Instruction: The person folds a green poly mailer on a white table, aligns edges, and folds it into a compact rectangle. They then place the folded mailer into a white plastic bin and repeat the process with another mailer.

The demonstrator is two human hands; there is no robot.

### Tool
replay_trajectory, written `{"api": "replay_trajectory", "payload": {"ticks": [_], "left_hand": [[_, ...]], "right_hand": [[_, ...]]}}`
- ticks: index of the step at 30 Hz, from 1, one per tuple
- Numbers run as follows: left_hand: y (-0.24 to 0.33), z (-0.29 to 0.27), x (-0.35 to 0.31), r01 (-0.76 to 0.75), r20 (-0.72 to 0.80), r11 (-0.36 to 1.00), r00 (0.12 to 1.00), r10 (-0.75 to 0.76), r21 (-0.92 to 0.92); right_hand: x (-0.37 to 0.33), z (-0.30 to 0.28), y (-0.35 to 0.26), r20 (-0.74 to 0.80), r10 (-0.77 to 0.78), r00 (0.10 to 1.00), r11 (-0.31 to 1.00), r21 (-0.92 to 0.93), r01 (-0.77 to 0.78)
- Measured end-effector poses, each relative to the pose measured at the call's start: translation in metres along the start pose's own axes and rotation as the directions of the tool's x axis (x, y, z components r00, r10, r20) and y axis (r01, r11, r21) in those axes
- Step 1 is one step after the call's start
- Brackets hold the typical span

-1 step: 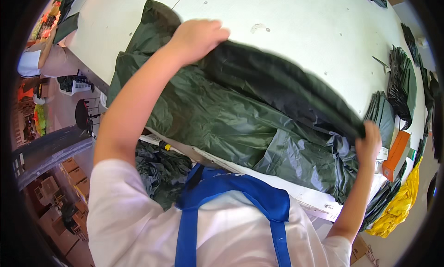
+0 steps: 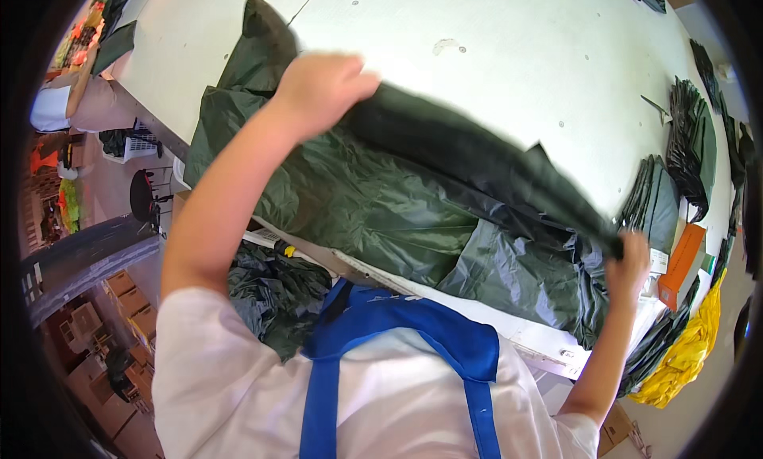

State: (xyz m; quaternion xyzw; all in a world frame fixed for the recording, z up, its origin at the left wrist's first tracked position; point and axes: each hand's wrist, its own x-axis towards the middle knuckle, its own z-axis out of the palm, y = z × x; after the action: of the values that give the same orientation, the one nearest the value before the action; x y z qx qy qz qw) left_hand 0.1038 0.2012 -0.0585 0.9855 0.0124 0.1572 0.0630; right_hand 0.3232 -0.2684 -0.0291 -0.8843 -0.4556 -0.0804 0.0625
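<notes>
A large piece of dark green, shiny, crinkled fabric (image 2: 366, 197) lies across the near side of the white table (image 2: 509, 38). My left hand (image 2: 326, 89) grips its far edge toward the left, fingers curled over and slightly blurred. At the right end of that edge, my right hand (image 2: 630, 260) is closed on the fabric. Between the hands, the far strip is raised and stretched, showing a darker underside. A pointed end of fabric sticks out beyond my left hand. Whether this is a garment or a cut panel I cannot tell.
Folded dark green bundles (image 2: 653, 201) lie at the right, beside an orange box (image 2: 681, 267) and yellow fabric (image 2: 687, 348). More dark fabric (image 2: 278, 300) is heaped below the table's near edge. Another person (image 2: 71, 101) is at the far left near a white basket (image 2: 141, 143).
My left hand has come slightly nearer and leftward with the far edge. My right hand has dropped a little. The raised strip has lowered, and a small corner now sticks up along it.
</notes>
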Motion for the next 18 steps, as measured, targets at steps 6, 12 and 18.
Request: {"api": "replay_trajectory", "payload": {"ticks": [6,12,18], "left_hand": [[0.095,-0.012,-0.176,0.06,0.175,0.994,0.984,-0.044,-0.089],[0.127,-0.015,-0.164,0.218,0.222,0.934,0.962,-0.157,-0.283],[0.156,0.057,-0.179,0.283,0.305,0.958,0.916,-0.259,-0.036]], "right_hand": [[-0.147,0.01,-0.077,0.262,-0.049,0.964,0.991,0.135,0.013],[-0.18,0.057,-0.069,0.169,-0.066,0.983,0.988,0.146,0.041],[-0.148,0.035,-0.003,0.175,-0.068,0.982,0.919,0.395,-0.007]]}}
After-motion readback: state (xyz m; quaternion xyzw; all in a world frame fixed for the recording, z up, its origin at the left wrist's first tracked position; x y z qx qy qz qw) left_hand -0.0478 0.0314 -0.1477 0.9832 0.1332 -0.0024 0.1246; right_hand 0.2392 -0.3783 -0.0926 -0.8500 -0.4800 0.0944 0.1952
